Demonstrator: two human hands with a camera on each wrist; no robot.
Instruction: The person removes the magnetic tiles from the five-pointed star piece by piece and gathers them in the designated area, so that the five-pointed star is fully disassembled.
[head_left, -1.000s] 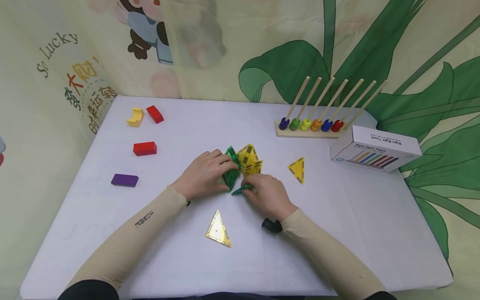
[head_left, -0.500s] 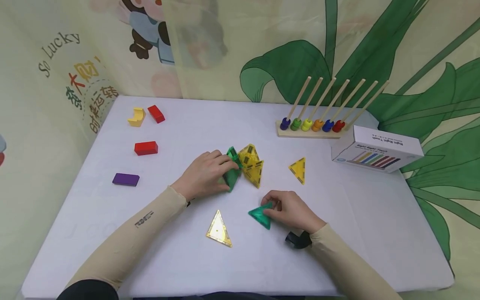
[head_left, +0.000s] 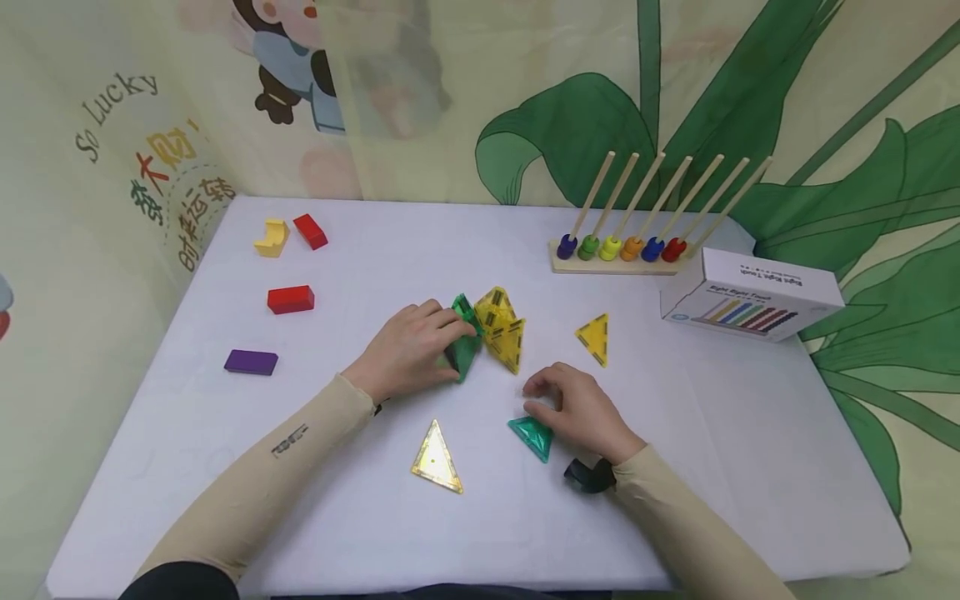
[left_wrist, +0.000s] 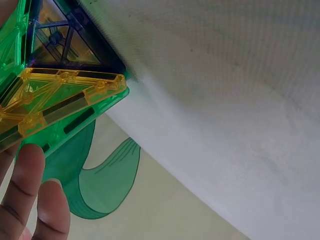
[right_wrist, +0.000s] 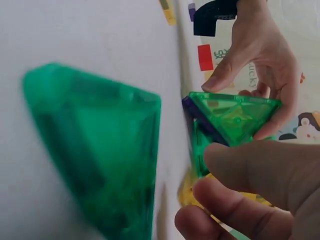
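Note:
My left hand (head_left: 416, 350) grips a green magnetic tile structure (head_left: 465, 360) between thumb and fingers. Yellow triangular tiles (head_left: 507, 340) adjoin its right side, and a dark purple tile (left_wrist: 62, 40) shows within it in the left wrist view. My right hand (head_left: 581, 410) is bent just above the table, thumb and fingers apart, with nothing between them. Beside its thumb a loose green triangular tile (head_left: 532, 438) lies on the table, large in the right wrist view. A clear yellowish triangular tile (head_left: 435, 460) lies in front, and a yellow triangular tile (head_left: 596, 340) lies farther right.
At the back right stands a wooden peg rack (head_left: 622, 265) with coloured beads, beside a white box (head_left: 753, 296). On the left lie red blocks (head_left: 291, 299), a yellow curved block (head_left: 273, 238) and a purple block (head_left: 251, 362). White cloth covers the table (head_left: 360, 533).
My right hand has drawn the green triangular tile away from the structure, toward the near right, and let it go on the table. My left hand keeps its hold in place.

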